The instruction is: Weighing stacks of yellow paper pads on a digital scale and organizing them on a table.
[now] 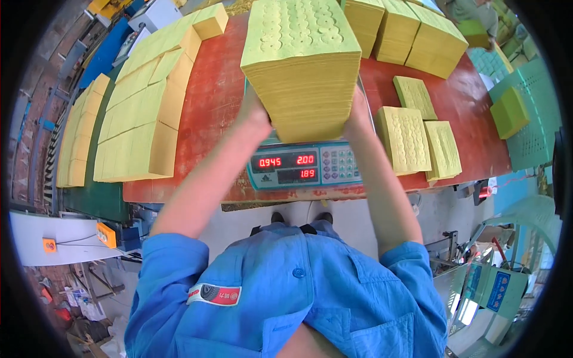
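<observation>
A tall block of stacked yellow paper (pixel 301 89), its top sheet embossed with rows of round coin-like marks, rises over a digital counter scale (pixel 277 178) with lit red digits. My left hand (pixel 258 113) is pressed to the block's lower left side. On the opposite side my right hand (pixel 357 114) grips it low down. The fingers of both hands are largely hidden by the paper. Whether the block rests on the weighing plate or is slightly lifted I cannot tell.
The red table (pixel 206 113) carries long rows of yellow paper stacks (pixel 134 146) at left and more stacks (pixel 397 30) at the far right. Smaller embossed piles (pixel 404 140) lie right of the scale. Beyond the far right corner a person (pixel 477 18) handles a yellow block.
</observation>
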Demonstrator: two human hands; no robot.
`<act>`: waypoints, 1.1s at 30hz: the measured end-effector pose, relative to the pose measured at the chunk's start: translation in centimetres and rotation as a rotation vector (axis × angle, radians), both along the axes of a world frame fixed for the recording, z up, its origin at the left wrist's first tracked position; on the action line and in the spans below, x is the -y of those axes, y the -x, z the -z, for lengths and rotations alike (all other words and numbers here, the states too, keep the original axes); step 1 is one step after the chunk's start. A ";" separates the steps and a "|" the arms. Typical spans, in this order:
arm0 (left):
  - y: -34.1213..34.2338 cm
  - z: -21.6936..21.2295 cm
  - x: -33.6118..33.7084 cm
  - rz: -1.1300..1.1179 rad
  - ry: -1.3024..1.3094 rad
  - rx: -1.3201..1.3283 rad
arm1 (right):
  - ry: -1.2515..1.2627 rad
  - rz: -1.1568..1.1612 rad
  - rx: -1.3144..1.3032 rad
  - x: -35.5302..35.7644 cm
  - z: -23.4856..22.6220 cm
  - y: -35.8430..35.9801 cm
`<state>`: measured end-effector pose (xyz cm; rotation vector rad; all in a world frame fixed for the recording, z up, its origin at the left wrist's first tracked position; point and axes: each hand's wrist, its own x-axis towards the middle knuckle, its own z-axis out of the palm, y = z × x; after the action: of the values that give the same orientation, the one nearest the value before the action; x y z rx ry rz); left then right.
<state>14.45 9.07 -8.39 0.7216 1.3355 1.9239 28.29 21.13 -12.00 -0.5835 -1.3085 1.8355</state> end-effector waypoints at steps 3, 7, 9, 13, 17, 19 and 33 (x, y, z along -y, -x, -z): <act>0.0 0.8 -0.5 0.065 -0.112 0.132 | 0.096 -0.064 0.003 1.1 -1.4 0.9; 2.1 0.7 -0.8 0.119 -0.090 0.258 | 0.090 -0.079 0.039 0.5 -1.3 2.2; 1.6 -0.5 -0.8 0.060 -0.066 0.230 | 0.139 -0.066 0.024 -1.4 0.6 2.6; 6.1 1.8 4.1 0.002 -0.109 0.289 | -0.065 0.040 0.035 -1.6 0.9 -1.1; 6.6 2.1 13.1 -0.181 -0.082 0.315 | -0.013 0.021 -0.020 0.6 -1.1 -10.2; 7.5 3.0 18.4 -0.217 -0.052 0.382 | 0.025 0.041 -0.018 2.3 -1.2 -13.6; 4.5 -2.2 18.7 -0.151 0.024 0.345 | 0.135 -0.081 -0.084 5.7 1.4 -16.4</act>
<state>9.96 -9.63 -6.17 0.2644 1.2202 2.0339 44.73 15.47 -13.39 -0.5255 -1.1747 2.0043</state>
